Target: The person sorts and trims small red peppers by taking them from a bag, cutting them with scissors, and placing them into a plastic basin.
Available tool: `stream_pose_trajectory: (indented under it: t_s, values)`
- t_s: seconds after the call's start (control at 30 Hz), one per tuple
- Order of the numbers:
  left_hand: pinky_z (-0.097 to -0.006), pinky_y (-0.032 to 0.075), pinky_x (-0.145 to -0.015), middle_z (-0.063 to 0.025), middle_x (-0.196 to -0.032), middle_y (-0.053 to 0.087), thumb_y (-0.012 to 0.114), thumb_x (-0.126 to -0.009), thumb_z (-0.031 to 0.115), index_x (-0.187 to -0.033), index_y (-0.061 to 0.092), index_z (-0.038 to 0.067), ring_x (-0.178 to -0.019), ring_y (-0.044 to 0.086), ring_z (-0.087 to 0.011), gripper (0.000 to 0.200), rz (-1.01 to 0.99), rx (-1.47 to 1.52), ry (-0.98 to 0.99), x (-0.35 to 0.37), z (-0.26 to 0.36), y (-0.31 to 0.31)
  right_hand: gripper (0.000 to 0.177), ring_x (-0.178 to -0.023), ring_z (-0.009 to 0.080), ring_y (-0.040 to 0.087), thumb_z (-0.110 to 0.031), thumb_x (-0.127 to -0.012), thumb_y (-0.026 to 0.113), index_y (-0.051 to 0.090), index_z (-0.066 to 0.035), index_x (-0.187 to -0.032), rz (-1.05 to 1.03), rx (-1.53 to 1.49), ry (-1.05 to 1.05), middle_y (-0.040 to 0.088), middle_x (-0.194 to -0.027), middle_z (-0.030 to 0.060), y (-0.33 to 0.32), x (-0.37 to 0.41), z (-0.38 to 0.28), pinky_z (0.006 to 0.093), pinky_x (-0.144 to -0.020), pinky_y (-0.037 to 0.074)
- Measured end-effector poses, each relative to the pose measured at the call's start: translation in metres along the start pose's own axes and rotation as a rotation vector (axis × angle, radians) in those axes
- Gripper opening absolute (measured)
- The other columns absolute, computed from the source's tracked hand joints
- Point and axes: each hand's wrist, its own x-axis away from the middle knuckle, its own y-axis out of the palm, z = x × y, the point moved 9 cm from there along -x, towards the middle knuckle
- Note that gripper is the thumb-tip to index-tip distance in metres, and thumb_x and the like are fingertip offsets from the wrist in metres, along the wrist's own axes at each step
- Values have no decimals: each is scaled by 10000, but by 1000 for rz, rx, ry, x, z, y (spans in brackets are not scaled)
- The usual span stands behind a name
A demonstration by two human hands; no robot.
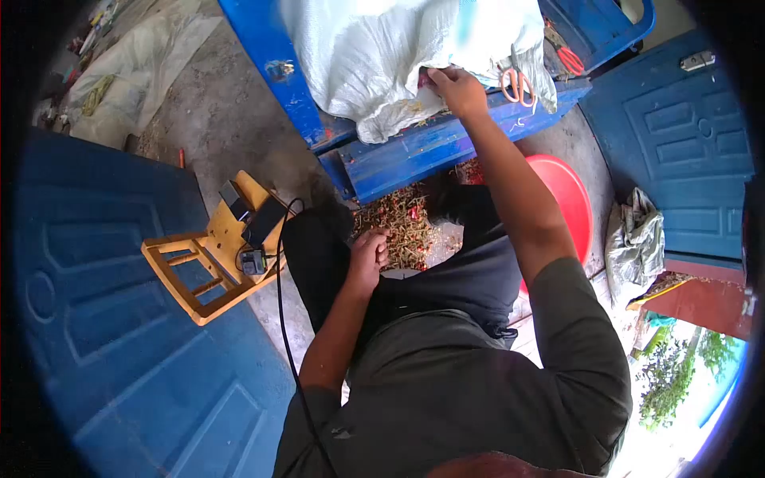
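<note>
A white woven sack [358, 56] lies over a blue metal bench [414, 155]. At the sack's open edge is my right hand [460, 92], its fingers bent at a dark reddish gap; what they grip is hidden. Scissors with pale orange handles [517, 86] rest beside this hand, at the bench's edge. My left hand [370, 249] hangs between my knees with fingers curled inward, and I cannot make out anything in it. Below it, a heap of dry stems with red bits [397, 219] covers the floor between my legs.
Red-handled scissors [569, 60] lie farther right on the bench. A red basin [570, 203] stands by my right leg. To my left is a wooden chair [195, 295] holding a small device [253, 262] with a black cable [280, 319]. Blue doors [135, 303] flank both sides.
</note>
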Motion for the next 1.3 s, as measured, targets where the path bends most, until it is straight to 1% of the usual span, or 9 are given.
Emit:
stream_pose_trajectory:
  t_s: [0.07, 0.23, 0.33, 0.4, 0.63, 0.9, 1.03, 1.1, 1.3]
  values:
    - [-232, 305, -457, 48, -673, 448, 579, -903, 103, -1033, 607, 56, -524, 400, -61, 141, 3, 10, 18, -1, -1, -2, 617, -1016, 331, 688, -560, -742, 673, 734, -38, -1066, 11, 149, 120, 719, -1043, 200, 0, 2, -18, 419, -901, 511]
    - [-223, 311, -439, 49, -662, 451, 581, -898, 106, -1027, 613, 52, -508, 394, -50, 143, -5, 10, 18, -5, 0, 2, 529, -935, 322, 703, -464, -751, 678, 730, -22, -1038, 38, 166, 13, 727, -963, 189, 13, -4, -7, 394, -858, 529]
    - [-224, 312, -432, 51, -662, 454, 586, -894, 105, -1027, 616, 50, -502, 397, -49, 147, -6, -4, 30, -9, -2, 4, 383, -863, 240, 706, -337, -821, 689, 729, 0, -1000, 27, -206, -17, 739, -905, 157, 13, 13, 3, 334, -803, 537]
    - [-225, 311, -430, 52, -661, 456, 592, -893, 104, -1021, 620, 51, -500, 398, -48, 142, -11, -24, 24, -9, -4, 6, 196, -764, 102, 660, -204, -916, 697, 703, -19, -980, 108, -542, -83, 709, -847, 45, 10, 19, 12, 244, -634, 502]
    - [-243, 328, -454, 52, -675, 452, 600, -912, 117, -1047, 617, 52, -533, 416, -63, 152, -31, -52, 6, -14, -10, 1, 80, -723, 92, 628, -178, -954, 632, 615, -102, -935, 133, -802, 47, 659, -870, 7, -23, 60, 20, 232, -558, 438]
    - [-250, 346, -464, 33, -702, 468, 578, -925, 114, -1113, 591, 43, -538, 410, -68, 201, 27, -185, -38, -11, -15, 0, 203, -798, 127, 637, -148, -897, 618, 640, -63, -1080, -591, -853, 406, 653, -900, 26, 55, 226, 88, 266, -679, 528]
    - [-258, 388, -468, 7, -735, 509, 539, -931, 126, -1142, 584, 26, -565, 453, -92, 238, 19, -216, -32, -12, -19, 4, 311, -907, 126, 645, -147, -875, 720, 677, -45, -1166, -930, -736, 261, 706, -975, 33, 93, 305, 90, 309, -811, 522]
    - [-262, 431, -447, 3, -712, 555, 554, -919, 120, -1024, 634, 68, -531, 515, -106, 142, 133, -218, 4, -9, -18, 5, 274, -898, 123, 647, -106, -885, 716, 685, -39, -1148, -959, -761, 205, 709, -991, 35, 102, 322, 79, 294, -801, 524]
    - [-339, 544, -584, -97, -899, 660, 520, -924, 108, -1072, 642, 8, -725, 650, -196, 217, 122, -296, 50, -14, -17, -10, 171, -891, 134, 668, -50, -911, 689, 692, -22, -1080, -872, -794, -11, 708, -1000, 46, 127, 341, 61, 302, -786, 547]
